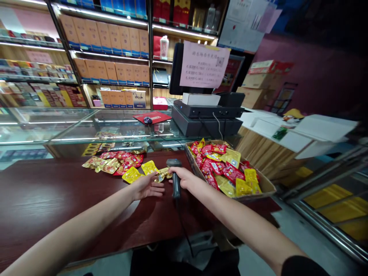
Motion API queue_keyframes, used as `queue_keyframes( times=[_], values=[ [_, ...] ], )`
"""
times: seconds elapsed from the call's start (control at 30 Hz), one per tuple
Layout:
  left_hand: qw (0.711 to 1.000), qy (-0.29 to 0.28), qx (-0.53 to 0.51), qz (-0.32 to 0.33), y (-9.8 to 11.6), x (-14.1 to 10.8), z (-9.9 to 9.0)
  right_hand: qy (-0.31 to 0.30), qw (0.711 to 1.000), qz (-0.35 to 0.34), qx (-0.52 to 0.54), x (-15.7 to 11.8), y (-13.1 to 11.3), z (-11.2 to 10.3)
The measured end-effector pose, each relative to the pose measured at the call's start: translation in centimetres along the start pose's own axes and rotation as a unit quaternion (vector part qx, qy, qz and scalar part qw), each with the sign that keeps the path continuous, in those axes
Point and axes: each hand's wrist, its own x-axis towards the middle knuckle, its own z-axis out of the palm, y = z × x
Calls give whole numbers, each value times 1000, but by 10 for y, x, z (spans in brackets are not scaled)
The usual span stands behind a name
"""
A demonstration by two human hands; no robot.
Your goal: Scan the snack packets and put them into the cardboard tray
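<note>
A dark handheld barcode scanner (176, 188) is upright over the counter, its cable hanging down past the front edge. My right hand (182, 177) is closed around the scanner's upper handle. My left hand (148, 186) is just left of it, palm turned toward the scanner, fingers stretched and apart with nothing in them. Beyond the left fingers lie yellow snack packets (132, 175) and a gold packet (163, 174). Farther left is a loose heap of red packets (126, 163) and gold packets (93, 163).
An open cardboard box (267, 187) of red and yellow packets stands right of the scanner on the dark red counter (57, 191). Behind are a glass display case (71, 128), a mouse (147, 120) and a till (207, 119). Shelves of boxed goods (115, 36) line the wall.
</note>
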Motion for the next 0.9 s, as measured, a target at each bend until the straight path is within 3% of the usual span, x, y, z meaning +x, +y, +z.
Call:
queue_keyframes(
  times=[0.13,0.23,0.3,0.33,0.4,0.47,0.53,0.73,0.8,0.9],
  values=[
    [991,17,130,21,6,1,6,-5,1000,-10,-8,-6,-4,-8],
    [933,85,313,157,16,5,5,-22,999,-29,-13,-20,-9,-14],
    [895,117,352,249,23,8,5,-32,999,-41,-13,-31,-11,-17],
    [892,111,347,269,27,9,6,-39,998,-48,-12,-36,-12,-18],
    [912,49,334,235,31,11,11,-58,996,-63,-15,-45,-13,-19],
    [932,-33,330,145,31,14,18,-79,994,-75,-19,-53,-13,-20],
    [941,-76,320,87,29,17,22,-85,993,-84,-16,-58,-13,-21],
    [973,-47,204,98,32,40,21,-1,990,-140,0,-68,3,-29],
    [980,-24,156,118,37,49,20,13,991,-131,-6,-69,15,-31],
    [983,4,130,129,42,61,19,-16,997,-72,3,-70,34,-30]
  ],
)
